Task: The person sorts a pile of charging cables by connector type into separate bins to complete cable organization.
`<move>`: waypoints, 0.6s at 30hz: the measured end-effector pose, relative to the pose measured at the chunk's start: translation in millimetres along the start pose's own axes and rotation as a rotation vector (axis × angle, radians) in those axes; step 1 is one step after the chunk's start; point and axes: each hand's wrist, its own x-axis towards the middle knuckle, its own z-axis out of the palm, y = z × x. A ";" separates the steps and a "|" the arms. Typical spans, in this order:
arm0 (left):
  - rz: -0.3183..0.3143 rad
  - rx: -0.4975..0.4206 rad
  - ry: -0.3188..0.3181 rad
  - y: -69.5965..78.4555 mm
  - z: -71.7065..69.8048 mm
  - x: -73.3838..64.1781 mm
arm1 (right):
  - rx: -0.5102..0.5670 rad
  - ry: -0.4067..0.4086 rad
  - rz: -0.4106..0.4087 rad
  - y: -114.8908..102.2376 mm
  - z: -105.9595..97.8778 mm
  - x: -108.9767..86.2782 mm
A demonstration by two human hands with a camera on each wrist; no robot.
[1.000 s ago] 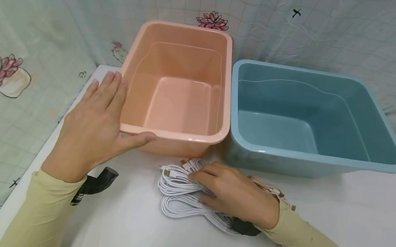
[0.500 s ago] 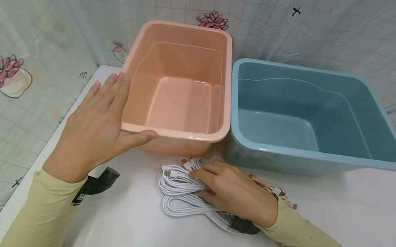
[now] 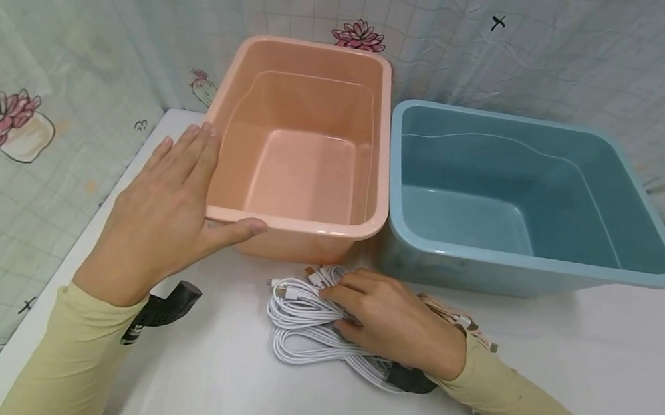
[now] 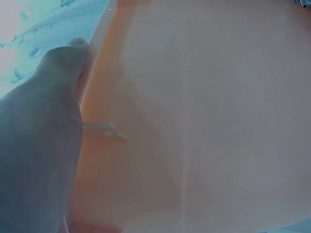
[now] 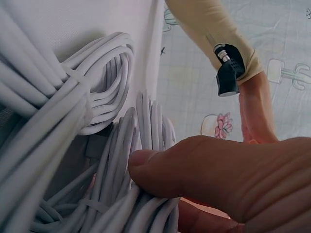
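My left hand [image 3: 151, 217] rests with straight fingers on the left rim of a peach plastic basin [image 3: 300, 226], its thumb spread along the front rim. In the left wrist view this hand [image 4: 39, 131] lies against the basin's edge. Just in front of the basins, my right hand [image 3: 396, 324] grips part of a pile of coiled white charging cables [image 3: 297, 348]. The right wrist view shows the thumb [image 5: 180, 167] pressed on one white cable bundle [image 5: 121, 150], with other tied coils beside it. My palm hides part of the pile.
A blue plastic basin [image 3: 532, 261] stands to the right of the peach one, their rims close together. A beige cable [image 3: 448, 312] lies behind my right wrist. The white table [image 3: 219, 384] meets a patterned curtain [image 3: 472, 67] at the back and left.
The view shifts very slightly. Both hands, the basins and the cables stay where they were.
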 end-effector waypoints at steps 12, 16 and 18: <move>0.004 0.008 0.018 -0.9 -1.6 -2.1 | 0.062 0.057 -0.041 -4.0 -14.1 -1.5; -0.004 0.011 -0.002 -0.3 -1.5 -1.5 | 0.084 0.078 -0.048 -6.8 -19.0 -1.9; -0.007 0.012 -0.008 -0.3 -1.8 -1.8 | 0.081 0.093 -0.065 -8.1 -21.6 -1.2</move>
